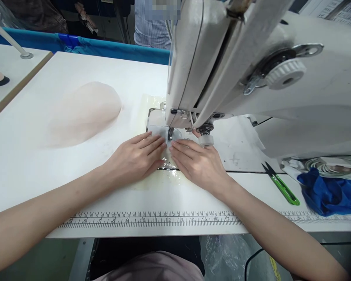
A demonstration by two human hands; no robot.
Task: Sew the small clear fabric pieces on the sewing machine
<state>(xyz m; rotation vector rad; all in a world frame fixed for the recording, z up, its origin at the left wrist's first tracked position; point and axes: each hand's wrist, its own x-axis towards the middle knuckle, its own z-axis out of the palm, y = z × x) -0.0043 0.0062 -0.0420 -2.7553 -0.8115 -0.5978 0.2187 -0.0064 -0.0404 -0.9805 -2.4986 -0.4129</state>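
Both hands, left hand [136, 156] and right hand [197, 162], press flat, fingers open, on thin, likely slippery fabric piece [167, 156] at presser foot [170, 136].

A: The counter [76, 70] looks smooth and matt, white laminate. The machine [310, 101] is cream painted metal, a little scuffed, with a ribbed plastic knob [285, 73].

B: And under the hands?

A: A thin, glossy clear film [169, 177] over a shiny steel plate [156, 117]. The pink pile [84, 113] is sheer, soft cloth. The snips [280, 183] have green plastic handles.
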